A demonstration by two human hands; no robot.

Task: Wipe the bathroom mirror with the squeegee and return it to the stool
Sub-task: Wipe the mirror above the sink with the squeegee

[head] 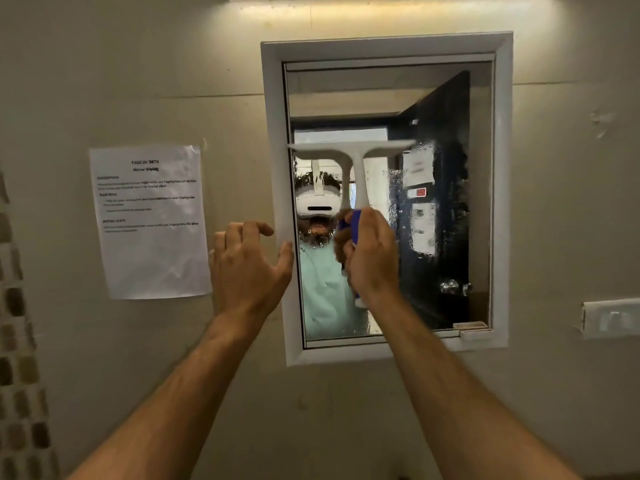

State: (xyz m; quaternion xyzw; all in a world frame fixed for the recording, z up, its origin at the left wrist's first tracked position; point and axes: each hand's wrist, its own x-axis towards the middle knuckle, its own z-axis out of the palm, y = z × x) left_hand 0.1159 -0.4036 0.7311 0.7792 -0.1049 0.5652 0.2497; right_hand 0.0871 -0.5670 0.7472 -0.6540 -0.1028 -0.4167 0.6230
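The bathroom mirror (446, 109) hangs on the wall in a white frame (273, 133). Water droplets cover its lower and right glass. A white squeegee (353, 150) with a blue grip lies against the glass, its blade level across the mirror's middle left. My right hand (370, 258) grips the handle from below. My left hand (247, 268) hovers by the frame's left edge, fingers loosely bent, holding nothing. The stool is out of view.
A printed task sheet (150, 220) is taped to the wall left of the mirror. A white switch plate (611, 320) sits on the wall at the right. Small tiles (17, 341) run down the far left. A small box (476, 332) rests on the frame's lower right ledge.
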